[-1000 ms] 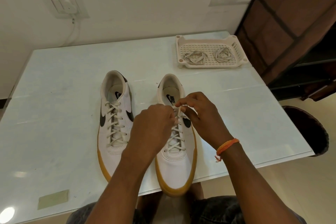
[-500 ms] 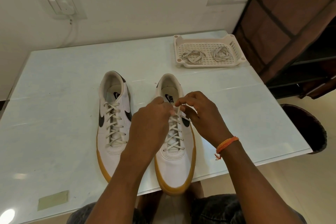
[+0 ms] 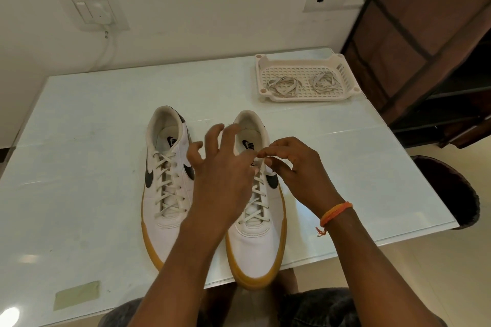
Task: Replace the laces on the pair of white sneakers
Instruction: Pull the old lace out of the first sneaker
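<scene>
Two white sneakers with tan soles stand side by side on the pale table, toes toward me. The left sneaker is fully laced in cream lace. Over the right sneaker my left hand hovers with its fingers spread, holding nothing. My right hand pinches the lace end near the top eyelets of that shoe. Part of its lacing is hidden under my left hand.
A white plastic basket tray at the table's far right holds two loose coils of lace. A piece of tape is stuck near the front left edge. A dark stool stands to the right, a brown cabinet behind it.
My left hand has let go of the lace and opened, its fingers now spread above the right sneaker. My right hand keeps its pinch at the top of the lacing.
</scene>
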{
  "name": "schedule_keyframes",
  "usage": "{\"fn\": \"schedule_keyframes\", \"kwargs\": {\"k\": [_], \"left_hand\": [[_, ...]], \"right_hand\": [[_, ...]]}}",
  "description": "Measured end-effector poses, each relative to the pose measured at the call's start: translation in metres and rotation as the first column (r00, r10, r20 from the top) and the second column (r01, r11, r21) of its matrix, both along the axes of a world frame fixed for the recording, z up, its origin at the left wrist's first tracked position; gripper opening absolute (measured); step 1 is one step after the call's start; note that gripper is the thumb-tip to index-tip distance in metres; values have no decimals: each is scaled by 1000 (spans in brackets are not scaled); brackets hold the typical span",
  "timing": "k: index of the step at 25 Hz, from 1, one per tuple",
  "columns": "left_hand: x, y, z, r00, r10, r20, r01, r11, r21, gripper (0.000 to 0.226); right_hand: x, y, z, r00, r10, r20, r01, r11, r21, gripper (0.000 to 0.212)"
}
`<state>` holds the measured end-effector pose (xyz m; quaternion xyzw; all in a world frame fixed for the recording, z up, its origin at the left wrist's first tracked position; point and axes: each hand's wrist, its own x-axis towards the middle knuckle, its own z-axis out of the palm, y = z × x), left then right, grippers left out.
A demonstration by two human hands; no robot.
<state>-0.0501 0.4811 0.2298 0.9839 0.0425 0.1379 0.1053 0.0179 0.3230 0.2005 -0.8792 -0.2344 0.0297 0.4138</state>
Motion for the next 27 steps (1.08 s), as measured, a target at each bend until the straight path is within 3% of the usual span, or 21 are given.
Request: {"fn": "schedule_keyframes", "kwargs": {"k": [4,6,8,10,12,13,14,15,17,19,22,24,27], "left_hand": [[-3,-2,-10,997,-51,-58,50,999,-14,17],[0,0,-3,999,-33,18,35,984,-175,20],[2,8,10,989,132,69,-98,927,-362,23],[-1,29,20,918,393,60,-317,814,-487,16],[-6,48,22,795,606,-28,-518,654,-550,8],[-6,52,19,759,648,-63,-582,631,-513,5],[-6,51,17,761,642,-89,-604,651,-460,1],[-4,47,14,796,599,-86,-575,705,-415,12],[-2,32,10,924,383,-11,-361,861,-359,37],[2,14,6,991,127,35,-119,975,-187,35],[1,-4,-3,998,-40,-55,40,999,-3,11],[1,-5,-8,996,-40,-77,39,999,-10,19],[2,1,-2,1000,23,7,-23,999,-33,32]], "right_hand": [[1,1,-1,1000,1,0,-1,1000,-31,18],[2,-2,-2,1000,0,9,0,1000,-17,17],[3,-5,-3,1000,2,7,-2,1000,17,16],[3,-6,-4,1000,0,0,0,999,39,16],[3,-4,-5,1000,-4,0,4,999,41,16],[3,-4,-5,1000,-4,2,4,999,44,16],[3,-3,-5,1000,-4,3,4,999,50,16],[3,-3,-5,1000,-2,2,2,998,57,16],[3,-4,-5,1000,-1,-4,1,998,62,17],[3,-4,-3,1000,6,-10,-5,998,69,17],[3,-5,-1,1000,17,0,-17,998,59,17],[3,-5,-1,1000,21,5,-21,998,52,16],[3,-6,-2,1000,16,11,-16,999,51,16]]}}
